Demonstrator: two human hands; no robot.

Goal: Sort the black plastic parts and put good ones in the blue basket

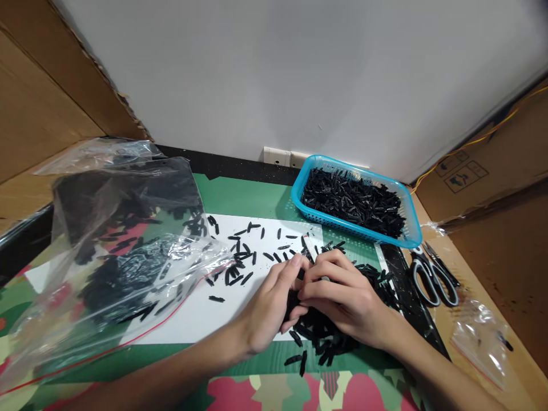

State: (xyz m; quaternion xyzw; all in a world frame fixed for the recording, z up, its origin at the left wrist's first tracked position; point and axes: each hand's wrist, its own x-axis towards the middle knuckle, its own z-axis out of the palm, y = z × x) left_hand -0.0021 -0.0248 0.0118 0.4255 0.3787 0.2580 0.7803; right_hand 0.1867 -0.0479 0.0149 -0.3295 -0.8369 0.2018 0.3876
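Observation:
My left hand (272, 302) and my right hand (342, 291) meet over a pile of small black strips (327, 337). The left fingers are curled, with the thumb pressed to the fingers; something dark shows between the hands, mostly hidden. My right hand's fingers are bent in towards the left ones, and their grip is hidden. Just past the fingertips sticks up a slim white piece (310, 246); whether a hand holds it I cannot tell. More loose black strips (242, 254) lie scattered on a white sheet (188, 317) left of the hands.
A blue basket (299, 197) full of black strips stands at the back right. On the left lies a big clear zip bag (128, 274) with black strips inside. Scissors (432, 279) and a small clear bag (479, 342) are at the right. A wall (274, 74) closes the back.

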